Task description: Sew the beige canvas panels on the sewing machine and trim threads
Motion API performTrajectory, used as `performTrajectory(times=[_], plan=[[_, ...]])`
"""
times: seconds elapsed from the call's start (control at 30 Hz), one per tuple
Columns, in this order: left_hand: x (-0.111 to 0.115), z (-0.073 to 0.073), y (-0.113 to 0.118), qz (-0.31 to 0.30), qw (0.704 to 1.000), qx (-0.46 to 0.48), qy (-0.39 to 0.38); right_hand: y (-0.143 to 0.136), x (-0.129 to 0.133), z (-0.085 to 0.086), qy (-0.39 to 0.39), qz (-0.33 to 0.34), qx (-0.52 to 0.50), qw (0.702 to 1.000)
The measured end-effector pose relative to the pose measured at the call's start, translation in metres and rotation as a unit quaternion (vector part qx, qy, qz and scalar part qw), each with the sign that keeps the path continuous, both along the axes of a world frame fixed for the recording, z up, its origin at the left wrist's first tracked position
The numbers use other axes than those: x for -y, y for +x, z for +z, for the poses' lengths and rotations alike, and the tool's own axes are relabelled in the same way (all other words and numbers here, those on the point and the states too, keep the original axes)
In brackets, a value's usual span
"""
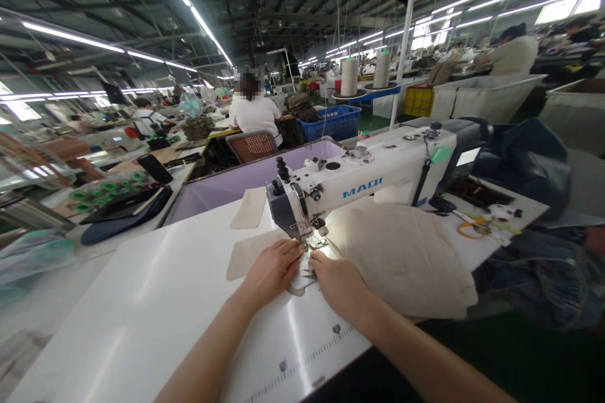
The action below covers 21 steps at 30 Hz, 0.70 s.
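Note:
A white sewing machine [359, 182] stands on the table, its lamp lighting the needle area. My left hand [274, 267] rests over a small beige fabric piece [246, 255], fingers drawn together at the left of the presser foot [317, 240]. On the other side, my right hand [343, 283] has its fingers closed at the edge of a large beige cloth [401, 258], which bunches under the machine arm. The fingertips hide most of the cloth edge at the needle. A second beige piece [249, 208] lies flat behind the left hand.
Scissors with orange handles [472, 227] lie right of the machine. A lilac bin [212, 192] borders the table's back edge. Thread cones [350, 77] stand on a rack. Behind are a blue crate [331, 124] and a seated person in white [255, 114].

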State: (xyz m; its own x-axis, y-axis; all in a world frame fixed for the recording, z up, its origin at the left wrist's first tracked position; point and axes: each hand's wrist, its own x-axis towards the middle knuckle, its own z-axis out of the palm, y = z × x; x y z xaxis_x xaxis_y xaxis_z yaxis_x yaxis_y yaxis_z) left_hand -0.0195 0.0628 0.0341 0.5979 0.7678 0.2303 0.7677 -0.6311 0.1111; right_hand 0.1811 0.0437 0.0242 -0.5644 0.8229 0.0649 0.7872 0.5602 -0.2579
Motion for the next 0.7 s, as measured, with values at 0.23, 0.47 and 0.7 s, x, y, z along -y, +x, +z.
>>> performTrajectory(times=[0.23, 0.47, 0.7], plan=[[0.003, -0.016, -0.004, 0.036, 0.999, -0.014, 0.020, -0.001, 0.024, -0.018, 0.005, -0.006, 0.022, 1.000], [0.004, -0.021, -0.005, 0.036, 0.999, -0.011, 0.025, -0.001, 0.025, -0.019, 0.013, -0.002, 0.005, 1.000], [0.004, -0.020, -0.006, 0.031, 0.999, -0.027, 0.027, -0.001, 0.027, -0.022, 0.035, 0.001, 0.017, 0.999]])
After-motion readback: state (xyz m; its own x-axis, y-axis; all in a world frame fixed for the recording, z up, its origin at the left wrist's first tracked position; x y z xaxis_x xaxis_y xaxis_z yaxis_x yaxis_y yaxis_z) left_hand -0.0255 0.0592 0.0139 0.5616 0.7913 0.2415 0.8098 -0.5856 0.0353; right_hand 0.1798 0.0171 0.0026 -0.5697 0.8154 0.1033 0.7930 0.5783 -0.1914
